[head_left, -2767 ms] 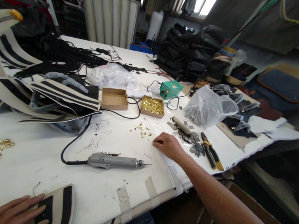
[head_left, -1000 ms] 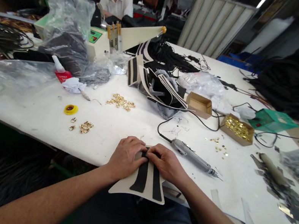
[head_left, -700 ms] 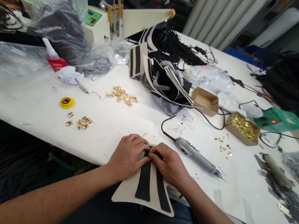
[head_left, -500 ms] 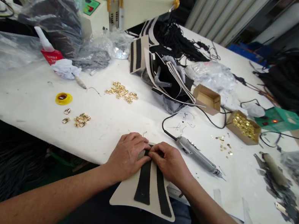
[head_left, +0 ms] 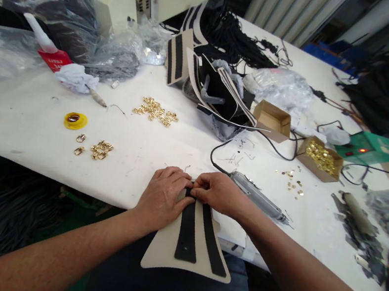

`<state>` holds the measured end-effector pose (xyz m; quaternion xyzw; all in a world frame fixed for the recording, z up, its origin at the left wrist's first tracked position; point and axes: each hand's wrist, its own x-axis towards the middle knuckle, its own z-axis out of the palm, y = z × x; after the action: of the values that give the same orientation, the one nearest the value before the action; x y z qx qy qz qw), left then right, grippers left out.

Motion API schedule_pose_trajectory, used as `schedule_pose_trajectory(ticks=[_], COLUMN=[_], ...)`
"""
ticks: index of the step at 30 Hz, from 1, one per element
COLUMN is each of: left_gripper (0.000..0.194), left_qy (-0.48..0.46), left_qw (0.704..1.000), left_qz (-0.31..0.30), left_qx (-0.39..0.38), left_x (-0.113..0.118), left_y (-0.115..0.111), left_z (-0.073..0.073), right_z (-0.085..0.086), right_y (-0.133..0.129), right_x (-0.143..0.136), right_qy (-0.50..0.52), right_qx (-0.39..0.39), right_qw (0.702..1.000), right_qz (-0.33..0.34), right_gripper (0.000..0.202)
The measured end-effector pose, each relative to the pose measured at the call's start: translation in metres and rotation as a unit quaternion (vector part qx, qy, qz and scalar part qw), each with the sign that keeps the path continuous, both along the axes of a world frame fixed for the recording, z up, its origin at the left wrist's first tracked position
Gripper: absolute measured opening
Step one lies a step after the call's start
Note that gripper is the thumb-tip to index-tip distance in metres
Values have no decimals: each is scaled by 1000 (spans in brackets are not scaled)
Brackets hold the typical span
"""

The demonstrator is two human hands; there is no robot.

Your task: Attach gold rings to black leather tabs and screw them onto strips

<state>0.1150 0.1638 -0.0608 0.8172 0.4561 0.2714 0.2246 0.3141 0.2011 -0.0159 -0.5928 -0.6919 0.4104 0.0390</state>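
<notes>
A beige panel with two black strips [head_left: 168, 241] hangs over the near table edge above the lap. My left hand [head_left: 165, 195] grips its upper left part, with the thumb across the left black strip. Pinched at the top end of that strip is my right hand [head_left: 214, 191]; whatever small thing sits between its fingertips is hidden. A grey electric screwdriver [head_left: 258, 197] lies just beyond my right forearm. Gold metal fittings [head_left: 102, 150] and a yellow round dish [head_left: 75, 120] are to the left.
Striped panels and black pieces [head_left: 222, 95] are stacked mid-table. Right of them stand a cardboard box [head_left: 272, 120], a box of gold discs [head_left: 320, 160] and a green device [head_left: 376, 150]. A pale machine [head_left: 111, 5] and plastic-wrapped bundle [head_left: 54, 0] are at the back left.
The view has shifted slightly. My right hand has moved a little left, closer to my left fingertips, uncovering more of the right black strip. Both hands remain at the panel's top.
</notes>
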Motion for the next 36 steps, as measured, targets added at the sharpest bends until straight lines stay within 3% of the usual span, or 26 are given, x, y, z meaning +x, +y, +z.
schedule_pose_trajectory(ticks=[8, 19, 29, 36], left_gripper=[25, 28, 25, 25], left_qy=[5, 2, 12, 32], left_qw=[1000, 1000, 1000, 999], left_qz=[-4, 2, 5, -5], left_qx=[19, 19, -1, 10], left_x=[1, 0, 0, -1], left_y=[-2, -2, 1, 0], left_z=[2, -1, -2, -2], right_z=[-9, -3, -4, -3], right_y=[-27, -31, -21, -30], right_x=[-2, 1, -10, -4], right_qy=[37, 81, 7, 38], right_qx=[43, 35, 32, 56], right_qw=[993, 992, 995, 995], right_qz=[-99, -87, -90, -78], right_gripper=[11, 15, 10, 14])
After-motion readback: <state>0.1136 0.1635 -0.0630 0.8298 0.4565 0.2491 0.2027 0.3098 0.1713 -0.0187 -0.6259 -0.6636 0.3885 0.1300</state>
